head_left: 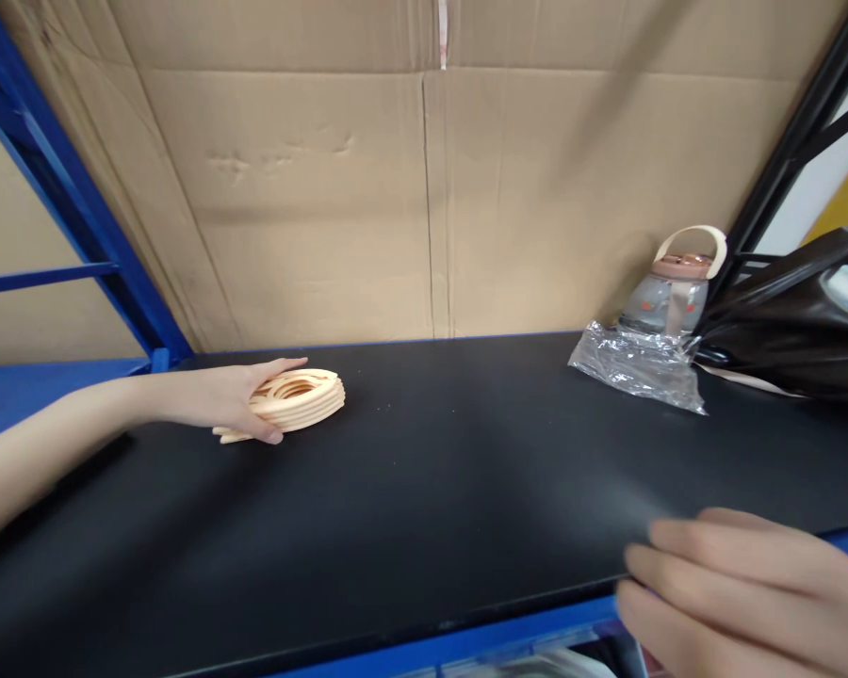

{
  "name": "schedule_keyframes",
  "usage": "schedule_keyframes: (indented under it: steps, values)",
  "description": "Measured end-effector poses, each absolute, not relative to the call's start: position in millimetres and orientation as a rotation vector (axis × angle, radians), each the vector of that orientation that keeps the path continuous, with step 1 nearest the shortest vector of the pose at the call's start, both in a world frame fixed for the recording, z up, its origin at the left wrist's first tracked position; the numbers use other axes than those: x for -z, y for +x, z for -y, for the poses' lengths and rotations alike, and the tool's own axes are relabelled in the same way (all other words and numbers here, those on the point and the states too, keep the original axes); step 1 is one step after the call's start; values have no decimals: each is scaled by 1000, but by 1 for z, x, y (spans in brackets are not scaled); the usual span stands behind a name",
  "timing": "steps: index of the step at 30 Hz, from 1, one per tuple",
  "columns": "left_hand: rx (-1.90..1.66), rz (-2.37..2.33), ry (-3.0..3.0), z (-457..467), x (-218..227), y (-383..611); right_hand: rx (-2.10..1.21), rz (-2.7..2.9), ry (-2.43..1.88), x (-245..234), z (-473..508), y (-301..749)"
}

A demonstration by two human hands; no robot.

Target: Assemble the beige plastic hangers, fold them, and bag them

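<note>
At the left of the black tabletop, my left hand (pixel 230 400) grips a stack of cream-coloured oval rings (pixel 307 397). Its thumb presses the near side while the fingers reach over the far side. The rings lie flat on one another, apparently resting on the surface, and each has an open middle. Low on the right, my right hand (pixel 742 589) hovers by the front edge, smeared by motion. Its fingers lie close together and bent; the thumb and palm are hidden, so anything held there does not show.
A clear bottle (pixel 668 297) with a pink lid and cream handle stands at the back right, behind a crumpled clear plastic bag (pixel 640 363). A black bag (pixel 798 325) lies beside them. Cardboard (pixel 325 207) walls off the back; a blue frame (pixel 77 179) rises left.
</note>
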State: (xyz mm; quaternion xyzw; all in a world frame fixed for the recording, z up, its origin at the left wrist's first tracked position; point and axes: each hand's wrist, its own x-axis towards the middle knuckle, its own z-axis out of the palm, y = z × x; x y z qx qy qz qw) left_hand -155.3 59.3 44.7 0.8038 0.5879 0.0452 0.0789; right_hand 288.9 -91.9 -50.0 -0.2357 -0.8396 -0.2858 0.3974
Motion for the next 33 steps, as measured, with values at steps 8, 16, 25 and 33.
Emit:
schedule_keyframes:
  steps: [8,16,25,33]
  values:
    - [181,-1576,2454,-75,-67,-121,996,2648,-269,-7,17,243]
    - [289,-1441,2490,-117,-68,-32,936,2881,-726,0,-51,239]
    - [328,-1473,2486,-126,-69,4,858,2829,-964,4,-72,238]
    - [-344,-1375,3048,-64,-50,18,713,2804,-1096,-5,-56,240]
